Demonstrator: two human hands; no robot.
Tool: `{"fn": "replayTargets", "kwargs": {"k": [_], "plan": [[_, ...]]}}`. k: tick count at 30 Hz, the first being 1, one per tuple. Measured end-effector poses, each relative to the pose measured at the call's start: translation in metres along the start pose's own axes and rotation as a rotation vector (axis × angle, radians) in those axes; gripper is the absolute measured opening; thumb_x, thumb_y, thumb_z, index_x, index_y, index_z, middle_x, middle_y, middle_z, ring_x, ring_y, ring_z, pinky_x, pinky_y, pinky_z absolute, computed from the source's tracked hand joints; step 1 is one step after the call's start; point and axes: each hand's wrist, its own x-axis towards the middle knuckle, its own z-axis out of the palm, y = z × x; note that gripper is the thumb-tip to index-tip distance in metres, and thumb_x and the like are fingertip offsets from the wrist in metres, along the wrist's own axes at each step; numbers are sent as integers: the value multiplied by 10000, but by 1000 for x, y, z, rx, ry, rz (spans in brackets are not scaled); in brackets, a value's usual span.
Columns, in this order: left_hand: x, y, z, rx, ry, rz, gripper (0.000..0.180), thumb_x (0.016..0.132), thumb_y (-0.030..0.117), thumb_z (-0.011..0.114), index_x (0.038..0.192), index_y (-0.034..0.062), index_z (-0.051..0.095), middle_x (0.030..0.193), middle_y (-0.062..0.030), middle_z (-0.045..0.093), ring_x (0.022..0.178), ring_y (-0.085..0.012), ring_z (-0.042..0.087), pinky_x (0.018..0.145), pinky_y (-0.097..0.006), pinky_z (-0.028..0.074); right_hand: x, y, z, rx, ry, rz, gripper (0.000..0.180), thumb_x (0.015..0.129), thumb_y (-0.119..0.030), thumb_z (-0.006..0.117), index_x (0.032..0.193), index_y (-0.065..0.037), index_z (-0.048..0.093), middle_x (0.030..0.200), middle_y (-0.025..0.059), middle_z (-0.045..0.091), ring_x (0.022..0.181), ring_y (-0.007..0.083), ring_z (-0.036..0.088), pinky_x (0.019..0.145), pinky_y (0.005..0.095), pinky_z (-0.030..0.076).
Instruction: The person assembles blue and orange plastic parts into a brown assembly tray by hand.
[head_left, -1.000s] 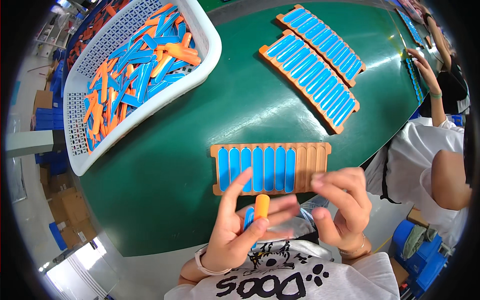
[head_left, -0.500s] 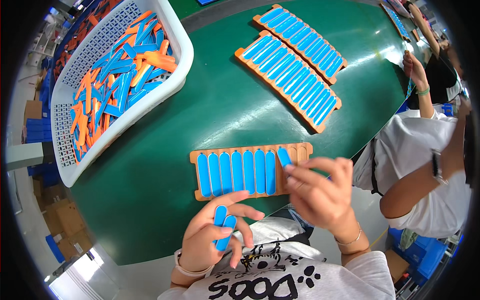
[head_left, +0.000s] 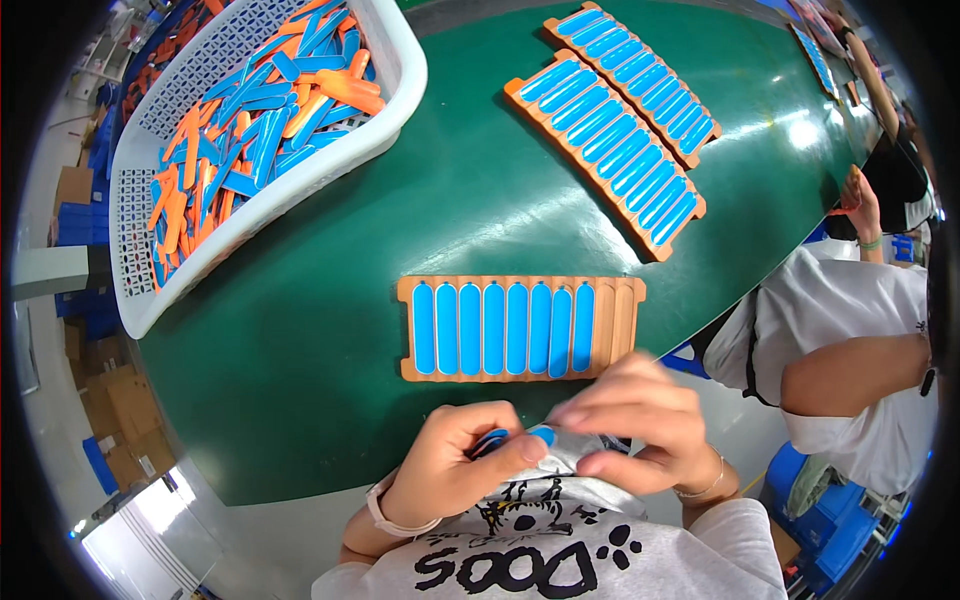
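My left hand (head_left: 455, 468) is closed around a few blue round-ended strips (head_left: 543, 435), low in front of my shirt; most of them are hidden by my fingers. Just right of it, my right hand (head_left: 650, 425) is slightly blurred, its thumb and fingers apart, with nothing visible in it. Beyond both hands a brown slotted tray (head_left: 620, 370) lies on the green table. Blue strips (head_left: 494, 328) lie side by side in its slots from the left, and the slots at its right end show bare brown.
A white perforated basket (head_left: 400, 90) of loose blue and orange strips stands at the far left. Two filled trays (head_left: 640, 215) lie touching at the far right of the green table (head_left: 300, 400). Other people in white shirts (head_left: 830, 300) are along the right edge.
The blue strip that my right hand was placing now lies in the tray slot. My right hand has drawn back toward my left, whose fingers have closed more around the strips.
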Motion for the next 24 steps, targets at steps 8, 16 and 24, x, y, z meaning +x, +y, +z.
{"fn": "replayTargets", "kwargs": {"k": [8,16,24], "plan": [[13,-5,14,-131,-253,-86,265,949,223,583,786,16,552,661,28,492,631,-28,373,551,-206,307,-8,23,8,367,47,65,296,709,-104,817,939,2,665,967,138,651,715,162,598,577,255,446],[14,-14,25,-81,-67,19,107,919,51,448,988,-14,497,678,19,419,620,-41,328,543,-214,281,-4,3,10,168,71,211,268,768,-29,747,1015,-2,645,971,88,579,739,126,557,597,243,441],[14,-11,30,212,86,275,139,849,74,687,847,16,561,619,8,498,567,-20,376,478,-210,306,9,-4,-7,132,-44,203,211,785,-33,719,974,18,642,881,101,627,739,153,588,580,244,440]]}}
